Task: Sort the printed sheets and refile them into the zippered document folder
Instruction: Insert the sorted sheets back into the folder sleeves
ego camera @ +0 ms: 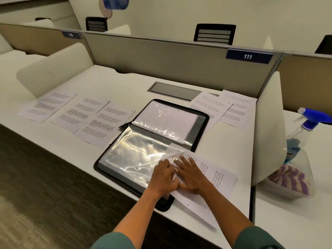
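A black zippered document folder (201, 133) lies open on the white desk, its clear plastic sleeves (136, 153) shining. One printed sheet (215, 178) lies at the folder's near right corner, its left edge tucked into the lower sleeve. My left hand (162, 175) pinches the sleeve's edge with curled fingers. My right hand (190, 172) presses flat on the sheet beside it. Three printed sheets (84, 112) lie in a row left of the folder, and two more sheets (226, 106) overlap behind its right side.
A grey partition (179, 58) labelled 111 closes the back of the desk, with a metal cable hatch (174, 90) in front of it. White side dividers flank the desk. On the neighbouring desk at right stand a blue spray bottle (309, 123) and a plastic tub holding a striped cloth (291, 177).
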`<state>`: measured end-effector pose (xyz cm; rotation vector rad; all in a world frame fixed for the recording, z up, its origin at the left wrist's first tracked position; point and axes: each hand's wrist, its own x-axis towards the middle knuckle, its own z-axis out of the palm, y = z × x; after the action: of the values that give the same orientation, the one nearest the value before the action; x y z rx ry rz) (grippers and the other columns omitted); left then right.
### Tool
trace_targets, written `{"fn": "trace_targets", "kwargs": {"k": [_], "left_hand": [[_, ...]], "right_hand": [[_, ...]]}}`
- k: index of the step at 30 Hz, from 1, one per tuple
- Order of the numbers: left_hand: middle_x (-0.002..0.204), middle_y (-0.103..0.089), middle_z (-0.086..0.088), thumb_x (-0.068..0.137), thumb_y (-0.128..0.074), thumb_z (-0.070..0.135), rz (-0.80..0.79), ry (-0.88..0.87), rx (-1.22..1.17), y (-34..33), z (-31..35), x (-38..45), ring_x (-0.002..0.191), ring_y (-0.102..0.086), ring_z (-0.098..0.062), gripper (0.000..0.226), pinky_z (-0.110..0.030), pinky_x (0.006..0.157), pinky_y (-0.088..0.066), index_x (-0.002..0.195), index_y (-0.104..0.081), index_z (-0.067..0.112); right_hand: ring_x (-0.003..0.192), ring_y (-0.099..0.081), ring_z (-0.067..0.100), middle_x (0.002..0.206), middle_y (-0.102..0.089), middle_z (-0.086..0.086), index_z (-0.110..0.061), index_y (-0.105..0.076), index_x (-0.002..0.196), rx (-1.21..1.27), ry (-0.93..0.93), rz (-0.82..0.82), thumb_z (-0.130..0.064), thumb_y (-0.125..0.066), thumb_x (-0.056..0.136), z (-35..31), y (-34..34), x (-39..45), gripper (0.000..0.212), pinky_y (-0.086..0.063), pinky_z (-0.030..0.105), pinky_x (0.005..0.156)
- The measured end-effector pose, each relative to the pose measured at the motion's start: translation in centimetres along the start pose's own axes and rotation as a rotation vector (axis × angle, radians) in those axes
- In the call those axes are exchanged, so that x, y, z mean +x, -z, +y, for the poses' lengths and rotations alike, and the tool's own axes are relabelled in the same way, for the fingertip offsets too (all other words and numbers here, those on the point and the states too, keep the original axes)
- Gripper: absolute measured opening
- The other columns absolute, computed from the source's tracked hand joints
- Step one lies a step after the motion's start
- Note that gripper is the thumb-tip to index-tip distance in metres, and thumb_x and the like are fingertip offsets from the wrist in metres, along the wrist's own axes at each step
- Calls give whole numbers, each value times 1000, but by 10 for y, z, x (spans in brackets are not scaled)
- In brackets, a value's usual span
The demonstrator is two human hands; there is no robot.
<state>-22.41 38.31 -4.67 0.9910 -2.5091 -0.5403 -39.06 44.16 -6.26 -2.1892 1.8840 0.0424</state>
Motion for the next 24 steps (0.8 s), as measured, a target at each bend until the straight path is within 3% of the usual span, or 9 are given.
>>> {"fn": "trace_targets", "kwargs": {"k": [4,8,11,13,15,19,24], "left_hand": [[89,-48,1,84,-57,50,80,52,38,10,-23,3,85,-44,-16,34,-29,74,-39,73,-54,17],[99,-54,-5,92,-48,50,186,132,141,28,-61,3,88,-50,-24,37,-41,72,-48,83,-58,15],[122,-55,-13,93,-40,52,171,228,185,46,-90,-5,111,-53,-33,46,-50,85,-51,102,-62,13],[141,-45,-18,93,-29,58,97,318,212,57,-108,-11,132,-42,-35,59,-53,101,-45,120,-58,13],[149,-37,-20,93,-21,62,41,403,236,64,-120,-15,142,-30,-36,69,-54,110,-36,132,-50,13],[158,-20,-26,101,-27,55,-43,529,278,72,-131,-28,148,-14,-39,64,-54,118,-23,147,-35,12],[161,-10,-23,99,-29,58,-109,599,311,78,-143,-42,151,-1,-36,63,-60,119,-10,151,-26,21]], "right_hand": [[148,25,22,162,19,-5,-39,-8,156,2,-64,35,-68,-19,95,-7,5,7,68,14,52,119],[150,20,20,163,17,-5,-37,-10,155,35,-79,106,-71,-17,95,-4,4,-9,69,10,49,121],[148,24,18,163,20,-5,-36,-4,156,23,-60,63,-72,-18,94,0,3,-23,74,12,47,121],[148,25,18,162,20,-5,-36,-2,156,18,-58,35,-75,-12,92,-2,3,-23,76,11,48,121],[149,22,19,164,16,-4,-36,-9,156,26,-54,42,-77,-9,90,-4,4,-15,77,9,49,121],[149,20,24,163,17,-2,-38,3,155,-16,-8,20,-81,-7,88,-10,4,11,80,9,52,120],[150,15,25,164,12,-2,-39,-1,156,21,23,35,-83,-5,86,-20,6,33,82,2,55,121]]}}
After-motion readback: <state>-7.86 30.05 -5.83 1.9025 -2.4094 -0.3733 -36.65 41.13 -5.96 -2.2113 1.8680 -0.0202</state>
